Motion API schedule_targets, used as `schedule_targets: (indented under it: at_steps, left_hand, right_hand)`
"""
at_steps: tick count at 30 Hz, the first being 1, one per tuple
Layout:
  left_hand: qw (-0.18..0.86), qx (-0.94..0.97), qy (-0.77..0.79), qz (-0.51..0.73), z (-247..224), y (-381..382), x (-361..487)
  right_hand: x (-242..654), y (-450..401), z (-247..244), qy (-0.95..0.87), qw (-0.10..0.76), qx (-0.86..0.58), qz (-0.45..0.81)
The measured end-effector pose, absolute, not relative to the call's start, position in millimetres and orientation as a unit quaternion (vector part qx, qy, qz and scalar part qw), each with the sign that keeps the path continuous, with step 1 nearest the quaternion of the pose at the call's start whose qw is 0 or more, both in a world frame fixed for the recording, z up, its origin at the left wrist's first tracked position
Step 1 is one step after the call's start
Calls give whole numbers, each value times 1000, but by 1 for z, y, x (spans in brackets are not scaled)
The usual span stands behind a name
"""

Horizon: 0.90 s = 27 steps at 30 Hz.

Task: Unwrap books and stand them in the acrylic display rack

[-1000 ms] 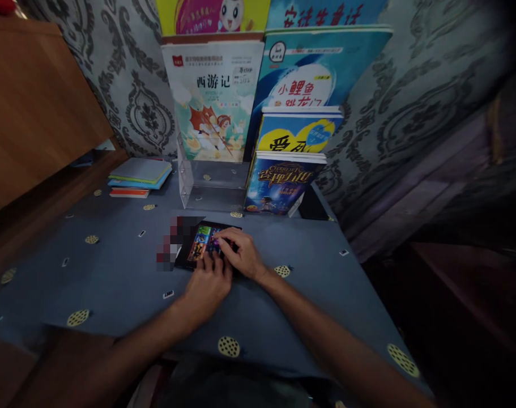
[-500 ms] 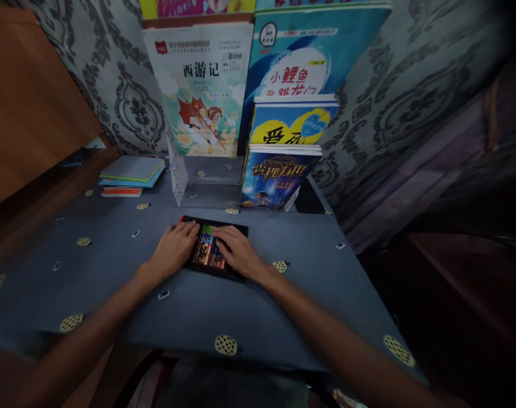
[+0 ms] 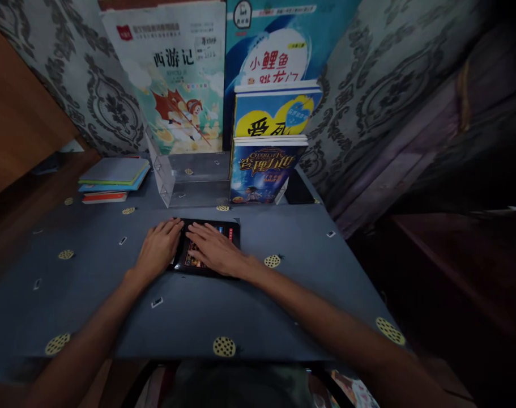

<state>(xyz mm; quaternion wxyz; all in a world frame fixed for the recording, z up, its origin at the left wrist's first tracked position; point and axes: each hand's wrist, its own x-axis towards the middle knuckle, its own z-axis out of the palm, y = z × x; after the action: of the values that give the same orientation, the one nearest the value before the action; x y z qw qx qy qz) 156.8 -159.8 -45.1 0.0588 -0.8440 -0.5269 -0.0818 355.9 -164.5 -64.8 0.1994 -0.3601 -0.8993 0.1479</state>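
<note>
A dark booklet (image 3: 234, 242) with rows of small coloured pictures and a red strip near its right edge lies open on the table. My left hand (image 3: 159, 245) rests on its left side, fingers together and laid down along the edge. Across the right-hand page stretches my right hand (image 3: 215, 249), its fingers spread and flat, with the tips near the middle fold. Both hands cover much of the pages, so what is printed there shows only in part. Neither hand visibly grips anything.
Behind the booklet, a clear stand (image 3: 164, 181) holds upright children's books, with a blue one (image 3: 264, 175) in front. A stack of thin books (image 3: 113, 175) lies at the left back. A dark flat object (image 3: 298, 190) sits right of the stand. Patterned cloth (image 3: 126, 317) covers the table.
The booklet's visible page differs: a red strip now shows at its right edge. My right hand has shifted left across the page, closer to my left hand. The camera view has tilted slightly.
</note>
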Motion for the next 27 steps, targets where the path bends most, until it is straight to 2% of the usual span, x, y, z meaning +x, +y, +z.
schedule_targets:
  at_steps: [14,21,27]
  left_hand:
    - [55,-843,-527,-98,-49,-160,154]
    - [44,-842,-525,-115,-50,-160,154]
    - [38,-829,-547,-109,-49,-161,156]
  right_hand:
    - [432,-185,-73,-846,242,-448,156]
    - [427,-203,-72,-819,237,-514,90]
    - [427,-196,-76,-837,217,-497,74]
